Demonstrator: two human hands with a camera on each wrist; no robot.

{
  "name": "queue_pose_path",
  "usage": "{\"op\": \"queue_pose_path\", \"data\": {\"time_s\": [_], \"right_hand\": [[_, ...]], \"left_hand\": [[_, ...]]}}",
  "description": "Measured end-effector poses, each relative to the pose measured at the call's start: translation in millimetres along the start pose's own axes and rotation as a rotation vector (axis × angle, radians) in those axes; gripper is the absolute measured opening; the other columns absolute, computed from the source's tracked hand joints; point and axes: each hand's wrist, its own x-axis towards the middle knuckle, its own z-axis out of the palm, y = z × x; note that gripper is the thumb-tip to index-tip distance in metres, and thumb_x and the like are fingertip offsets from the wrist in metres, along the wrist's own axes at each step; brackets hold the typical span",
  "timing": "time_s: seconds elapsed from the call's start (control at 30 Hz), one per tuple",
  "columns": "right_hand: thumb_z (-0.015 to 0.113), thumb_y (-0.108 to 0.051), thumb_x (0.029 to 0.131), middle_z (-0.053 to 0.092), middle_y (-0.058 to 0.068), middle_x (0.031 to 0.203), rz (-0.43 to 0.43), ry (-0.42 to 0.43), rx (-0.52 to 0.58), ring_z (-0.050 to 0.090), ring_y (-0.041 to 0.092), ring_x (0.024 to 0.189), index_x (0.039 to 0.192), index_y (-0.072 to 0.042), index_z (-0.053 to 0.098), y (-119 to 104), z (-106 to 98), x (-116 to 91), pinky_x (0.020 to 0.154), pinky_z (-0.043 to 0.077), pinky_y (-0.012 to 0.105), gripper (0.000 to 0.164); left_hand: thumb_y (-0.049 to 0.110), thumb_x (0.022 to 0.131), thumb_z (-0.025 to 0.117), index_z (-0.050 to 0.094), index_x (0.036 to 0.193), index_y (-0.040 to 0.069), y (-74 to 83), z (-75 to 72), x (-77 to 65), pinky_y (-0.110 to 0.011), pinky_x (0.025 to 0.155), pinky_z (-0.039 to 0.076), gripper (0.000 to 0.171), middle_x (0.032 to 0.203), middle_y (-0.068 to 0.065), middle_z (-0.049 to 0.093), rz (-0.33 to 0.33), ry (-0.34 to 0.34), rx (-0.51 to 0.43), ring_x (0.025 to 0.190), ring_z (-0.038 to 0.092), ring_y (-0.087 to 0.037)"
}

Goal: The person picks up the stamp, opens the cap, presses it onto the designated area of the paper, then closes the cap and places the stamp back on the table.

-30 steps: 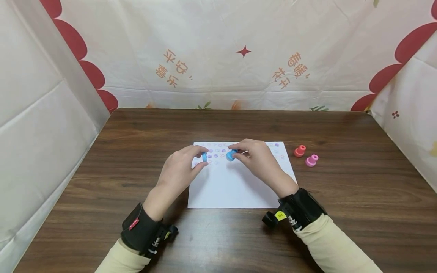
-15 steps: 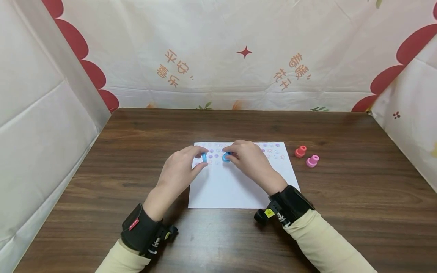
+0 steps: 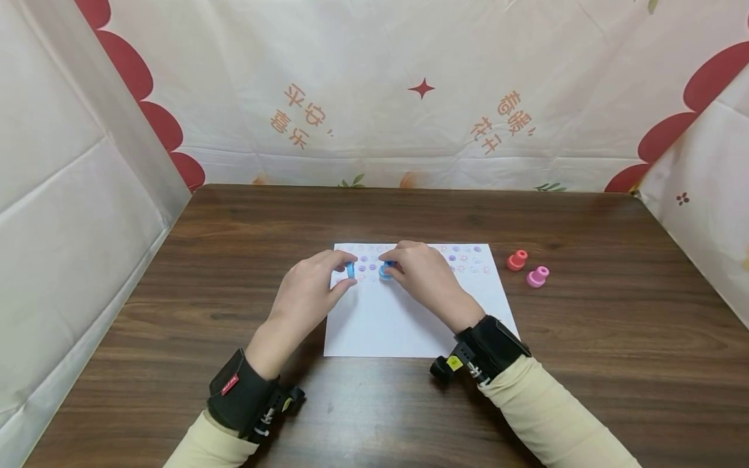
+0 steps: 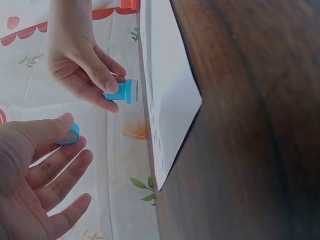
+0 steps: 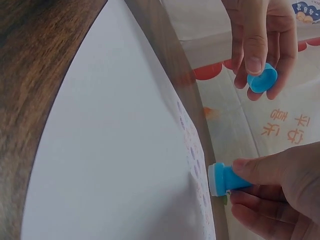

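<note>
My left hand [image 3: 306, 286] pinches a small blue cap [image 5: 262, 78] between thumb and fingers, its hollow side showing in the right wrist view. To its right, my right hand [image 3: 431, 276] grips the narrow handle of a blue stamp [image 5: 226, 180], whose round face has a pale rim. In the left wrist view, the stamp [image 4: 129, 92] and the cap [image 4: 71, 135] are apart. Both hands are over the far part of a white sheet of paper [image 3: 380, 325], which bears rows of small purple and pink prints [image 3: 461, 259].
Right of the paper, a red stamp [image 3: 517, 260] and a pink stamp [image 3: 538, 277] stand on the brown wooden table [image 3: 614, 338]. A pale printed cloth [image 3: 374, 117] hangs behind the table and along both sides.
My right hand has moved left with the blue stamp, closer to the left hand, and slowed in the last half second. The left hand holds the cap in the same place.
</note>
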Motion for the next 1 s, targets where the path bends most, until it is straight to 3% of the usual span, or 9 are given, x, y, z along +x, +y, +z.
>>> {"op": "queue_pose_path", "data": {"time_s": [1.0], "right_hand": [[0.075,-0.018,0.082,0.073,0.007,0.091,0.023,-0.03,-0.036,0.064,0.017,0.076,0.102,-0.011,0.077,0.2,7.3,0.6,0.065,0.058,0.034,0.021]], "left_hand": [[0.024,0.082,0.075,0.068,0.112,0.016,-1.9,2.2,-0.7,-0.036,0.065,0.057,0.032,0.099,-0.002,0.072,0.002,0.0,-0.004,0.081,0.065,-0.016]]}}
